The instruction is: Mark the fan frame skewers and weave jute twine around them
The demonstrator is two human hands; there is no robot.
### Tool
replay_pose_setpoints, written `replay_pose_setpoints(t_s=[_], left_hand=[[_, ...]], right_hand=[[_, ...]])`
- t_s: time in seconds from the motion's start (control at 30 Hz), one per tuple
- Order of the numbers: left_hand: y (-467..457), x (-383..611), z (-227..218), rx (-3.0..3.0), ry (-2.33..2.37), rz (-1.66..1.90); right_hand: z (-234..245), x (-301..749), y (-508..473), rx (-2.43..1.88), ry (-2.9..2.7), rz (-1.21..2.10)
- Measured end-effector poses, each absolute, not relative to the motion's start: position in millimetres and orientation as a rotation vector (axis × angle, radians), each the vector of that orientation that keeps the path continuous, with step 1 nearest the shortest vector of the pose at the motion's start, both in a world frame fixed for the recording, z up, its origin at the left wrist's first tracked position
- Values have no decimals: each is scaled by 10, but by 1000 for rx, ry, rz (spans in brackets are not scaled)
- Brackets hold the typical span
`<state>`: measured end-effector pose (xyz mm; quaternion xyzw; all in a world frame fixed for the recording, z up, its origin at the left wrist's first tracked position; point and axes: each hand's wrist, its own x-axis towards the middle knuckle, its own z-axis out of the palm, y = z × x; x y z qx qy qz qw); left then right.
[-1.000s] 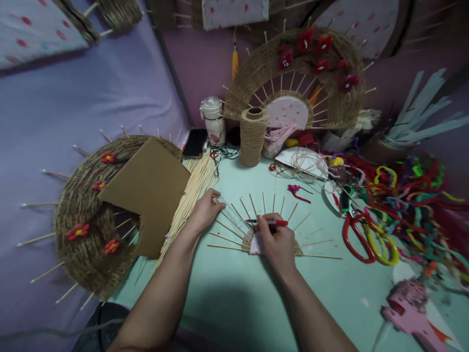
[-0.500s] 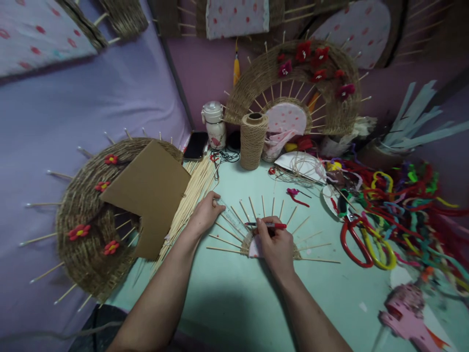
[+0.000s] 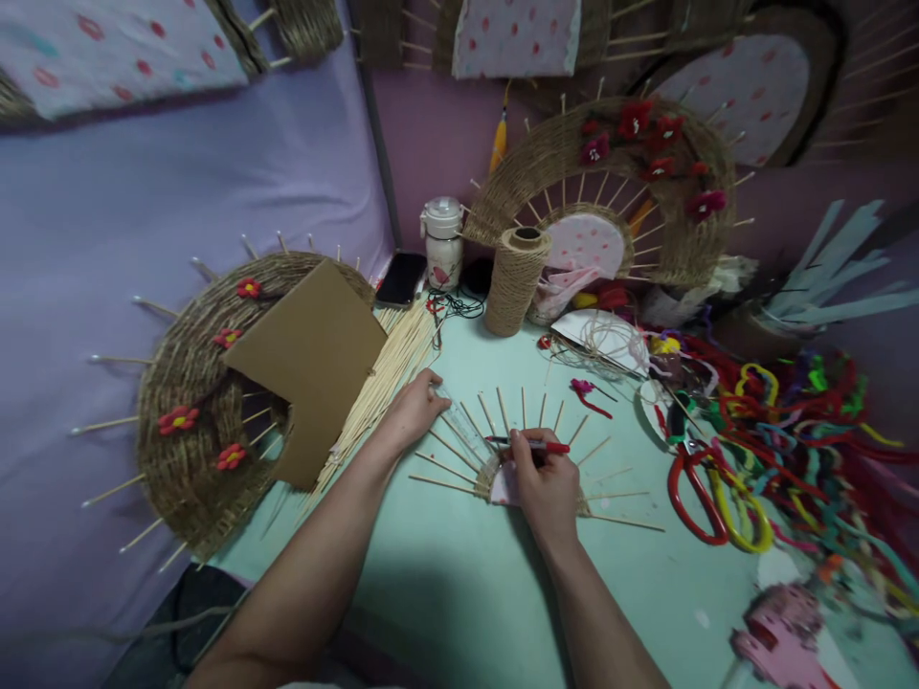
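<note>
A small half-round fan frame [image 3: 490,476] lies flat on the table, its thin wooden sticks spreading outward from a twine-wrapped, fabric-covered centre. My left hand [image 3: 416,410] pinches the far end of a clear ruler [image 3: 465,427], which lies along the sticks on the frame's left side. In my right hand [image 3: 546,483] is a red pen [image 3: 538,446], held nearly level with its dark tip pointing left at the ruler's near end. The right hand covers part of the frame's centre.
Left stand a large twine fan [image 3: 193,383], brown cardboard [image 3: 308,373] and a bundle of sticks [image 3: 392,359]. Behind are a phone [image 3: 400,279], a bottle [image 3: 443,249] and a twine spool [image 3: 513,282]. Right lie scissors [image 3: 695,498], coloured pipe cleaners [image 3: 804,431] and a pink glue gun [image 3: 782,636].
The camera view has shifted, so the background sits further right. Both hands keep their holds on the ruler and pen, with little movement over the frame.
</note>
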<state>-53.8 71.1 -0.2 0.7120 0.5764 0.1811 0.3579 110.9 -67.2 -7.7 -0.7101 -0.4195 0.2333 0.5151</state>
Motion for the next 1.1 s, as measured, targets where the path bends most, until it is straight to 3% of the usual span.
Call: replay_pose_setpoints(t_s=[1.1], left_hand=[[707,-542,2,1886,1493,410]], right_hand=[[-90,1114,-672,-1727,-1005,570]])
